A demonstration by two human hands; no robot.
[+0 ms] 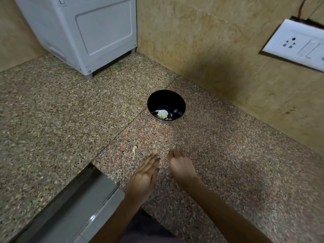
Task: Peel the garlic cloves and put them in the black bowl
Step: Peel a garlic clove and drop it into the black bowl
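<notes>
Likely light, slick: pinch garlic [162, 114] in the black bowl [166, 98] by its ends. Left hand [145, 174] flat, empty; right hand [180, 165] curled, contents unseen.

home kitchen corner for sure, speckled granite countertop [61, 109], tan stone-tile wall [201, 50], white appliance [84, 32] parked on the counter, wall socket plate [298, 44], steel sink edge [84, 195]
</notes>
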